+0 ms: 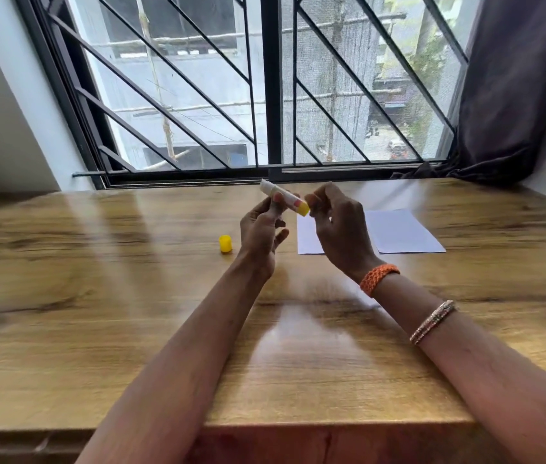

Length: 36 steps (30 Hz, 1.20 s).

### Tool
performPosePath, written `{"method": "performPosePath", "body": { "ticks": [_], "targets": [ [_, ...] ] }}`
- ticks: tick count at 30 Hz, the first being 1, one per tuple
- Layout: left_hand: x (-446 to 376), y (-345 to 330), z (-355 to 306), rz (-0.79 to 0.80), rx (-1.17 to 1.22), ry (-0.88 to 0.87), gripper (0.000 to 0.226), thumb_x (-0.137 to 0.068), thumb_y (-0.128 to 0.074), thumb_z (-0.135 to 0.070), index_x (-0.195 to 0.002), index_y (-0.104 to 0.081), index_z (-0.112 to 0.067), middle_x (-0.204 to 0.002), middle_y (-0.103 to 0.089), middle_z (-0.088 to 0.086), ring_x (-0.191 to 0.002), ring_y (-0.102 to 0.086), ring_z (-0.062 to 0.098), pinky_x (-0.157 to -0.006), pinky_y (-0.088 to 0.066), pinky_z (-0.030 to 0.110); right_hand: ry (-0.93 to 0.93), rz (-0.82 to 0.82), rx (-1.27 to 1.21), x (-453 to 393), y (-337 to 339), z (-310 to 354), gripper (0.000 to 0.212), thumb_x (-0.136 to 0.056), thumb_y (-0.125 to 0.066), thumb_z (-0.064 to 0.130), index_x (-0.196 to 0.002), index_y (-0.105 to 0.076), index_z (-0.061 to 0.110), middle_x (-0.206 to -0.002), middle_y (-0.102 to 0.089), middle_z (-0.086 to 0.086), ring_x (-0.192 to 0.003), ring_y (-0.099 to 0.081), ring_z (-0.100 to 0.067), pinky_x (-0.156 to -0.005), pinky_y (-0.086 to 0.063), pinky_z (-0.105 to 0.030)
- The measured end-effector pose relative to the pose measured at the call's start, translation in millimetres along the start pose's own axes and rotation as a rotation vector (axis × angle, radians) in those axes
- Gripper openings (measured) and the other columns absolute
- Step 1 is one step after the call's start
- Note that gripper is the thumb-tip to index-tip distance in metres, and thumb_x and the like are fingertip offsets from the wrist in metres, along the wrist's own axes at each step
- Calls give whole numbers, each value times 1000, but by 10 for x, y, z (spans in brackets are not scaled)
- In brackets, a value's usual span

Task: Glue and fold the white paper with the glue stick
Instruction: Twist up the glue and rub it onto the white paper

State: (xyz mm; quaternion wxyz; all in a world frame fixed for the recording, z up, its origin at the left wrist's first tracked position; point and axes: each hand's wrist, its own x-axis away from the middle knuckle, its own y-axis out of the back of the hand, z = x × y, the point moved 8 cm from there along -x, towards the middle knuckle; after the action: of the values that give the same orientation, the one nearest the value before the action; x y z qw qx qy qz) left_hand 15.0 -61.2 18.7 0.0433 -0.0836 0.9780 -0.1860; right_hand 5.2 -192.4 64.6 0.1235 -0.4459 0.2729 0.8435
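Fingers of left hand pinch the white-and-yellow glue stick above the wooden table; right hand fingertips grip its yellow base. Yellow cap stands left; white paper sheet lies flat beyond.

Glossy wood-grain table, matt white paper.
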Motion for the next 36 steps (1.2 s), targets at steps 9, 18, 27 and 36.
{"method": "performPosePath", "body": {
  "ticks": [9,18,27,36],
  "targets": [
    [-19,31,-26,-30,0,0,16,-89,-58,-33,-82,-67,-21,-78,-54,-6,-69,-39,8,-66,-38,23,154,58,-1,42,-14,204,26,-82,-71,13,-92,-51,0,-79,-63,-10,-69,-60,-22,-63,-51,-36],
    [-22,13,-50,-2,9,-17,15,-91,-56,-27,-81,-66,-20,-70,-51,-6,-63,-38,7,-64,-36,23,-553,97,-596,92,-186,-130,11,-85,-68,7,-89,-59,1,-72,-66,-11,-56,-63,-4,-57,-50,-15],
    [-12,55,-44,-48,-20,-12,22,-89,-59,-37,-79,-67,-19,-81,-59,-5,-66,-38,8,-65,-37,24,96,32,56,65,-57,283,25,-81,-68,13,-100,-52,7,-84,-62,-4,-75,-59,-20,-70,-44,-28],
    [15,-21,-67,8,11,-9,25,-89,-57,-37,-74,-64,-20,-61,-60,-13,-70,-45,7,-69,-36,26,411,-27,459,52,30,481,12,-86,-58,23,-90,-49,16,-72,-64,1,-73,-60,-24,-84,-32,-40]
  ]
}}
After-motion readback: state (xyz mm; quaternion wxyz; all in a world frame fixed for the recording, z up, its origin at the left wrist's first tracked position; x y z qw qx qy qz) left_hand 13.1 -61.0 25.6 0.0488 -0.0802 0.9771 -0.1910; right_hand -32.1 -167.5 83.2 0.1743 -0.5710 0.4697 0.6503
